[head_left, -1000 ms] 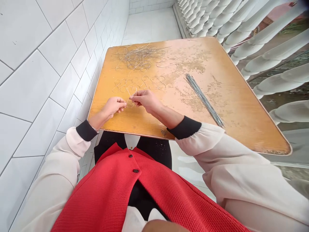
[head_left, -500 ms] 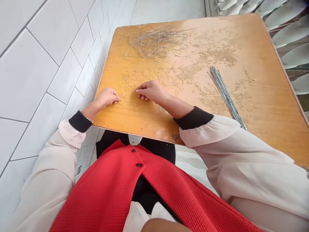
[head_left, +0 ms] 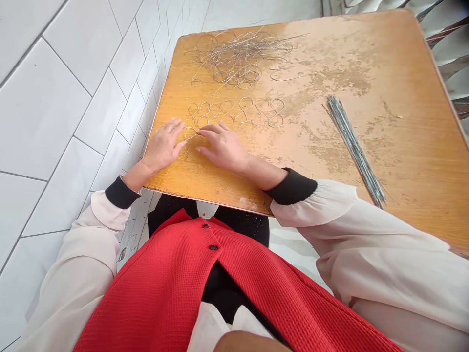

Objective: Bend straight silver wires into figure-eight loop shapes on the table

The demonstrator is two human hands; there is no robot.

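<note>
My left hand (head_left: 163, 143) and my right hand (head_left: 223, 146) lie flat on a worn orange wooden table (head_left: 315, 146), fingers stretched out. Between their fingertips lies a thin wire bent into a figure-eight loop (head_left: 187, 136); both hands touch or nearly touch it. Just beyond it a row of similar bent wire loops (head_left: 236, 113) is laid out side by side. Farther back sits a tangled heap of bent wires (head_left: 240, 58).
A bundle of straight wire rods (head_left: 353, 149) lies on the table's right side. A white tiled wall (head_left: 66, 88) runs along the left edge of the table. Grey balusters (head_left: 452, 29) stand at the far right.
Both hands went from pinching a wire above the table to lying flat with fingers spread; the bent wire now rests on the table. The view has shifted closer to the table.
</note>
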